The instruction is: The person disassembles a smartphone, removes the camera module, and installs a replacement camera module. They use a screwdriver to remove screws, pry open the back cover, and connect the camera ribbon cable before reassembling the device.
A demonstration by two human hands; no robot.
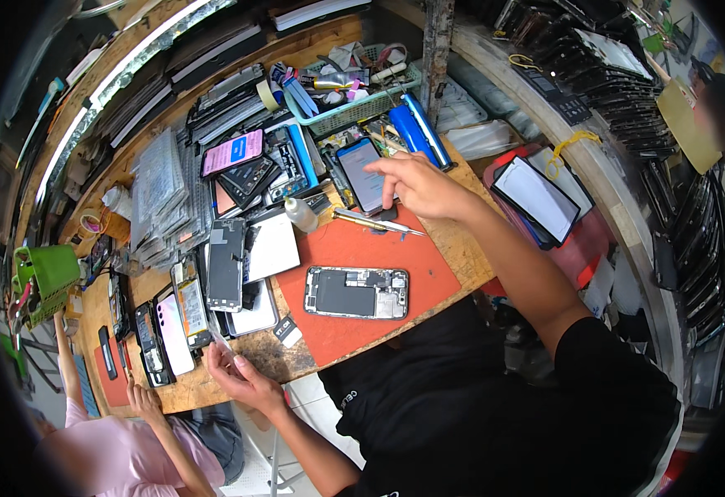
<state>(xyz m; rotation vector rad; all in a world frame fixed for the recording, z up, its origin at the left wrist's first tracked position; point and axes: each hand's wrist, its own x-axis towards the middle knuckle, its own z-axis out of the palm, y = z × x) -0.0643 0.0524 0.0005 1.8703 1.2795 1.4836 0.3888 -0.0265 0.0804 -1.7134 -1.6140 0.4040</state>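
My right hand (419, 186) reaches over a lit phone (361, 176) propped at the back of the orange mat (362, 331). Its index finger stretches toward the screen and the other fingers bend loosely, holding nothing. On the mat lies an opened phone (356, 293), its battery and boards bare. My left hand (245, 383) hangs at the table's front edge, palm turned up and fingers loosely apart. A thin clear strip (220, 340) shows by its fingertips; whether they touch it I cannot tell. Screwdrivers (362, 219) lie between the lit phone and the mat.
A small white bottle (300, 214) stands left of the lit phone. Phone parts and a pink-screened phone (232, 152) crowd the table's left side. Behind sits a green basket (354, 106) of tools. At the lower left a co-worker in a pink shirt (122, 460) rests a hand at the table edge.
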